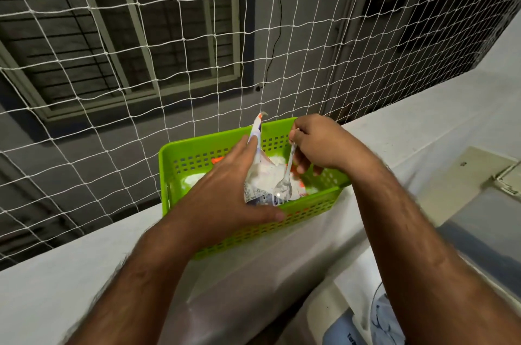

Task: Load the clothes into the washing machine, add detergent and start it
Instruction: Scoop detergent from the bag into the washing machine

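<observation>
Small dark print is running across the lower part of the detergent packet (260,175), but it is too blurred to read; a few letters on the pale blue object (363,330) at the bottom right edge are likewise illegible. The packet is a crumpled, mostly white plastic pouch with blue and orange markings near its torn top, and it is standing upright inside the lime green basket (304,212), leaning toward the near wall. White powder is lying inside the open pouch.

The left hand (225,192) is holding the packet by its left side, fingers curving along the pouch and the thumb stretching along the basket's near rim. The right hand (318,144) is pinching the handle of a clear plastic spoon (284,181) between thumb and fingers, with the bowl pointing down into the mouth of the packet, perhaps touching the powder.

The perforated basket is sitting on a white ledge (84,282) in front of a white rope net (169,62). What looks like the washing machine lid (479,220) is showing at the right, below the ledge.
</observation>
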`<state>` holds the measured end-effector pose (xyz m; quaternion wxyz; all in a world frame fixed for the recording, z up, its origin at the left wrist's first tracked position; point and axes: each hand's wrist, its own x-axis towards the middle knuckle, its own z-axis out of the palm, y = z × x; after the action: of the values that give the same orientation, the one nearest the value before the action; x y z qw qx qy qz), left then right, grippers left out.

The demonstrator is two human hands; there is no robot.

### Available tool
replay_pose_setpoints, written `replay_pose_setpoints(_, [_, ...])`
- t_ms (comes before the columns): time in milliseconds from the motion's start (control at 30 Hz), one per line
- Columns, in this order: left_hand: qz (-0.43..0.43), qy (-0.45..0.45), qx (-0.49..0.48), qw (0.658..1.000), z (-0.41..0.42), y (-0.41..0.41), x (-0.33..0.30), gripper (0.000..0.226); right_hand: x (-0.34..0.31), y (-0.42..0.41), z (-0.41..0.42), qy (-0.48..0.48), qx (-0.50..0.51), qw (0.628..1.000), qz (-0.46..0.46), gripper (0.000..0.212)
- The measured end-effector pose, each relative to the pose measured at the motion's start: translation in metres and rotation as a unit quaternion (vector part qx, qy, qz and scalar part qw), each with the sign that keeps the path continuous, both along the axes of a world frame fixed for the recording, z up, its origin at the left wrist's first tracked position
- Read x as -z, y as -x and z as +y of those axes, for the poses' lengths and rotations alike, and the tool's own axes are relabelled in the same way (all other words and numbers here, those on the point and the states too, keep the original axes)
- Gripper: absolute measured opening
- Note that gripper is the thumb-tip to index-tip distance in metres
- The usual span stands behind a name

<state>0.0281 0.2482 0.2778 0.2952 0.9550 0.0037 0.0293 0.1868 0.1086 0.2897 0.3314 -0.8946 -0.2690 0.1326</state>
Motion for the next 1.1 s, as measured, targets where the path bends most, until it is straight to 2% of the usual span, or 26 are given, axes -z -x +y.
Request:
replay_pose_setpoints(167, [-0.003, 0.005, 0.002, 1.000, 0.000, -0.001, 0.001, 0.122, 0.008, 0.012, 0.015, -0.021, -0.005, 0.995, 0.096, 0.023])
replay_pose_setpoints(433, [-0.010, 0.004, 0.003, 1.000, 0.001, -0.002, 0.002, 0.123, 0.012, 0.031, 0.033, -0.066, -0.015, 0.979, 0.190, 0.028])
replay_pose_setpoints(533, [-0.011, 0.004, 0.002, 1.000, 0.000, -0.002, 0.001, 0.123, 0.009, 0.031, 0.032, -0.084, -0.004, 0.976, 0.201, 0.027])
replay_pose_setpoints(833, [-0.001, 0.011, -0.003, 1.000, 0.000, 0.000, 0.000, 0.122, -0.004, 0.013, -0.002, -0.206, 0.115, 0.955, 0.180, 0.020])
replay_pose_setpoints(1100, [-0.007, 0.005, -0.006, 1.000, -0.003, 0.002, 0.000, 0.121, -0.008, 0.012, -0.021, -0.254, 0.156, 0.941, 0.159, 0.017])
